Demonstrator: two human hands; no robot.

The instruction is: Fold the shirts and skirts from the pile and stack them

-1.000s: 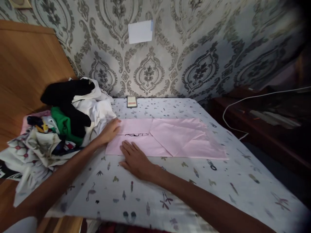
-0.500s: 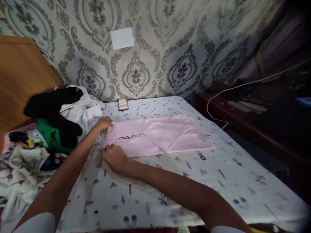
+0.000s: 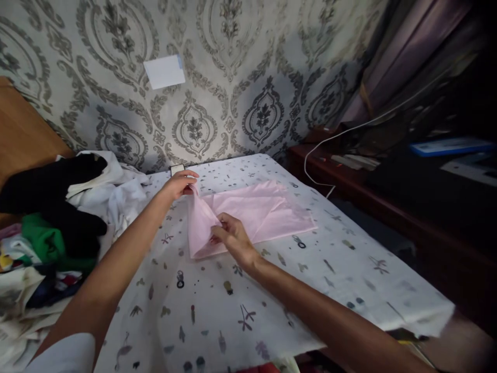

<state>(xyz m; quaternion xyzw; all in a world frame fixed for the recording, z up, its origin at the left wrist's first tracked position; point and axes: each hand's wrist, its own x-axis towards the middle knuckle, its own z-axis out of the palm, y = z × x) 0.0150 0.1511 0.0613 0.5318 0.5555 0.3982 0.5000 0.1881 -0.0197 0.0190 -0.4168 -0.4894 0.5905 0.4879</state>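
Observation:
A pink garment (image 3: pixel 256 210), its kind hidden by the folds, lies across a patterned white sheet (image 3: pixel 209 316). Its left end is lifted and being turned over toward the right. At the far corner of that end, my left hand (image 3: pixel 180 185) pinches the raised edge. My right hand (image 3: pixel 235 239) grips the near part of the same edge between thumb and fingers. The right portion of the cloth rests flat, with a diagonal fold across it. No dark print shows on the pink cloth now.
Heaped clothes, among them a black garment (image 3: pixel 50 191) and a green one (image 3: pixel 44 241), lie at left. A small card-like object (image 3: pixel 177 169) sits by the wall behind my left hand. A white cable (image 3: pixel 310 155) hangs over the dark red furniture (image 3: pixel 349 189) at right.
Both hands have raised the cloth's left end and carried it rightward, covering the dark print. The view has turned to the right.

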